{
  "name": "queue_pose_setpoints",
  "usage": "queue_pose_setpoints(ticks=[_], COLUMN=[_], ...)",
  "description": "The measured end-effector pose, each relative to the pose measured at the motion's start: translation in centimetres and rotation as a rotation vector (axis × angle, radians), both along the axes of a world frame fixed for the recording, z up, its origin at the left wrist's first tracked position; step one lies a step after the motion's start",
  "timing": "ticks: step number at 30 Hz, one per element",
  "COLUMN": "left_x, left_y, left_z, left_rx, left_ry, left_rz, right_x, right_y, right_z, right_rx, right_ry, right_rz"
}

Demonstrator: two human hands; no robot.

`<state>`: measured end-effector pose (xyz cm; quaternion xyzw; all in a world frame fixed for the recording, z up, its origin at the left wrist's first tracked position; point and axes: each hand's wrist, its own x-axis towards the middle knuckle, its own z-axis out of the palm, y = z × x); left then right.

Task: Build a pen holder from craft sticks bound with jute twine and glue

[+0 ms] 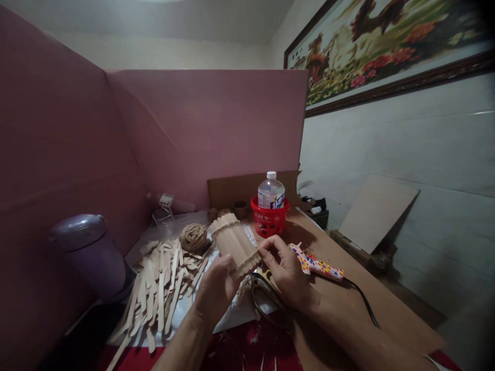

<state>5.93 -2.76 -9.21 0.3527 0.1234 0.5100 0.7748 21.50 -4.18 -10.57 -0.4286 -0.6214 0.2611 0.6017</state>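
A round holder made of wooden craft sticks (235, 244), with twine bands near both ends, is tilted in front of me. My left hand (215, 285) is wrapped round its lower left side. At the lower right rim, the fingers of my right hand (284, 265) pinch together at the twine band; whether a loose end of twine is between them is too small to tell. Just below the hands lie scissors (263, 293), partly hidden by my right hand. A flower-patterned glue gun (319, 265) lies to the right of that hand, its black cord trailing off.
Many loose wooden sticks (154, 288) are heaped at left beside a ball of twine (193, 237). Behind the holder stands a red bucket (269, 220) with a plastic bottle (271, 191) in it. A purple lidded bin (91, 257) stands far left. Pink panels (209, 123) enclose the back.
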Motion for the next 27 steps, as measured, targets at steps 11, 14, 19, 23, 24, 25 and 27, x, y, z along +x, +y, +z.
queue_pose_setpoints(ticks=[11,14,19,23,24,25,27], left_x=[0.1,0.1,0.0,-0.2,-0.3,-0.4,-0.5], left_y=[0.3,1.1,1.7,1.2,1.0,0.9,0.7], left_z=[0.4,0.1,-0.4,-0.3,-0.2,-0.1,0.0], left_rx=[0.129,0.128,0.129,0.192,0.193,0.184,0.136], left_ry=[0.103,0.115,0.090,0.078,0.082,0.086,0.099], left_rz=[0.128,0.234,0.314,0.252,0.236,0.227,0.227], right_x=[0.5,0.5,-0.1,-1.3,-1.6,-1.7,-1.8], right_y=[0.2,-1.1,-3.8,-4.9,-5.0,-5.2,-5.3], right_z=[0.7,0.8,0.5,0.0,-0.2,-0.3,-0.4], right_rx=[0.128,0.344,0.616,0.735,0.727,0.702,0.602], right_ry=[0.183,0.210,-0.203,-0.356,-0.352,-0.358,-0.324], right_rz=[-0.101,-0.044,0.169,0.236,0.212,0.208,0.207])
